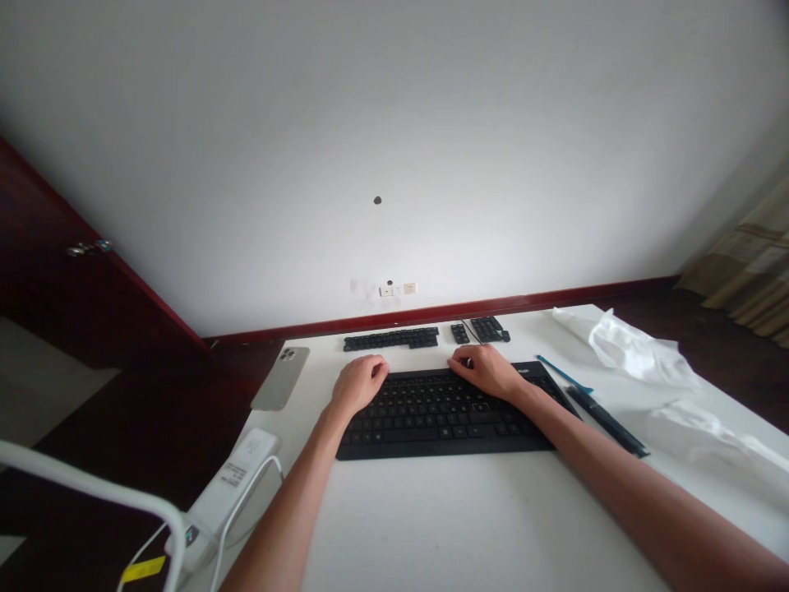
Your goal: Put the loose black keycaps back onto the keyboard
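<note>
Resting on a black computer keyboard point(444, 419), the left hand point(361, 385) sits at its top-left corner and the right hand point(484, 372) lies further in, over the upper right keys. Each grip curls downward, and whether it pinches anything I cannot tell. The keyboard's long axis runs crosswise on the white surface point(431, 526), with strips of black keys point(390, 338) beyond

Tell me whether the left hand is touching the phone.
Apart: the head view shows white table between the left hand and the phone.
</note>
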`<action>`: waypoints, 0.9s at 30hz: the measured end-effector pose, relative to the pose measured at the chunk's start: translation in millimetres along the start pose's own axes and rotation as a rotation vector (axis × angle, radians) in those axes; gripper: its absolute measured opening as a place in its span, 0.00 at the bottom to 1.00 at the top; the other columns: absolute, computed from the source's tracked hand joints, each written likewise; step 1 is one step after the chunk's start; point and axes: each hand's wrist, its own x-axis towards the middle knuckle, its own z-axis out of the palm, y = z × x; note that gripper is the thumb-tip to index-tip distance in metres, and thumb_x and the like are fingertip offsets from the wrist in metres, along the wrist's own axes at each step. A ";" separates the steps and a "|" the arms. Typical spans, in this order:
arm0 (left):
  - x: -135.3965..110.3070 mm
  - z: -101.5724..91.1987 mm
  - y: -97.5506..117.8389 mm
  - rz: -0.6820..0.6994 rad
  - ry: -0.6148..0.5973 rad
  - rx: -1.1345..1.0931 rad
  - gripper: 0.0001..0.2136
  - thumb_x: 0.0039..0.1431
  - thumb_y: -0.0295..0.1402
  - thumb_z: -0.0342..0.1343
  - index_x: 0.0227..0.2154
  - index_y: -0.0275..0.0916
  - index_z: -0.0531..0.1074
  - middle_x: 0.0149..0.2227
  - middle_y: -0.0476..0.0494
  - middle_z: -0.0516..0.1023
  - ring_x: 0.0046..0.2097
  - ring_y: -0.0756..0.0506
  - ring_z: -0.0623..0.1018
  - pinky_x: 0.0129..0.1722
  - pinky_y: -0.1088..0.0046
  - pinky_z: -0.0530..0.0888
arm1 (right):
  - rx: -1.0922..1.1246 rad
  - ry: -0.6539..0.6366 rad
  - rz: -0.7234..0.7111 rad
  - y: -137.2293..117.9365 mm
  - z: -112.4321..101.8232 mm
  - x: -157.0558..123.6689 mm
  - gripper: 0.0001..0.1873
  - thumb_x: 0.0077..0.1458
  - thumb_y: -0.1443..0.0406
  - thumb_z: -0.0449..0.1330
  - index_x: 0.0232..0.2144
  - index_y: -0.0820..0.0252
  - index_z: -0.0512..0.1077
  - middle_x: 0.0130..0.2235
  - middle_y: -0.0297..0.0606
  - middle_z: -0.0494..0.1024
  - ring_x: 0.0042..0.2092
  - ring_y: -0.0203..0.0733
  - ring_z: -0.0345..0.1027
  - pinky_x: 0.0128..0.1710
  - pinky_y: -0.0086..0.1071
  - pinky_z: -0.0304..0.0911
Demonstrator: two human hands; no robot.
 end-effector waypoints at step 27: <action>22.1 6.1 20.7 0.014 0.053 0.063 0.06 0.64 0.30 0.56 0.39 0.45 0.78 0.39 0.48 0.80 0.36 0.48 0.77 0.36 0.73 0.69 | -0.011 -0.003 0.027 2.4 1.8 3.3 0.17 0.65 0.56 0.56 0.29 0.57 0.78 0.30 0.38 0.81 0.31 0.43 0.72 0.34 0.33 0.60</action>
